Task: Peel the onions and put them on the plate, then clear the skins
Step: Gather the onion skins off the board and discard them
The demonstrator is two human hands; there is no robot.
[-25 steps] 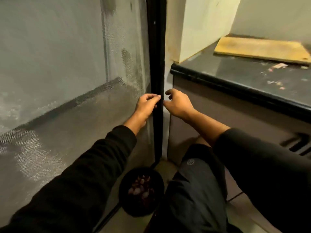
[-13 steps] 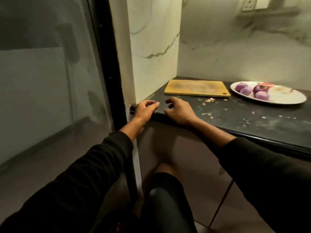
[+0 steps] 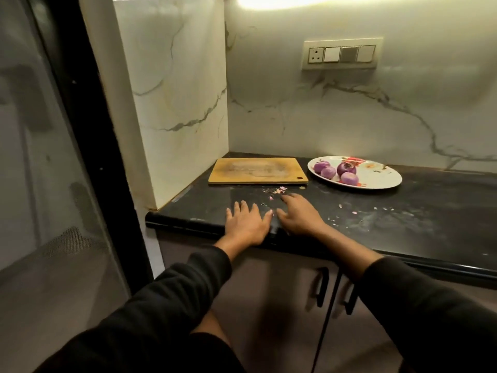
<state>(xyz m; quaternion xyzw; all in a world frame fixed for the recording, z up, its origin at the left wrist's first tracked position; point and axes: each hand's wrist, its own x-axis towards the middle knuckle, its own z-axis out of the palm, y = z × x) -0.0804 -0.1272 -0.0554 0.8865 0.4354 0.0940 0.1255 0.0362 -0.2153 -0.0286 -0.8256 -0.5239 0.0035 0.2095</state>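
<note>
Both hands just came up from the bench edge onto the top: left hand (image 3: 246,222) flat, fingers straight, right hand (image 3: 298,215) relaxed, holding nothing. Peeled onions (image 3: 337,170) already on plate (image 3: 382,179). Prob just skin scraps (image 3: 278,190) left to clear, right by the fingertips.

Skin bits (image 3: 278,190) too small to tell; plate (image 3: 382,181) pattern blurred

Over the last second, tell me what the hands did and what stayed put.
Both hands left the black door frame and came up to the countertop: the left hand now rests flat at its front edge, the right hand reaches toward the skin scraps. Neither holds anything. Since half a second ago, cutting board and plate of peeled onions unmoved.
</note>
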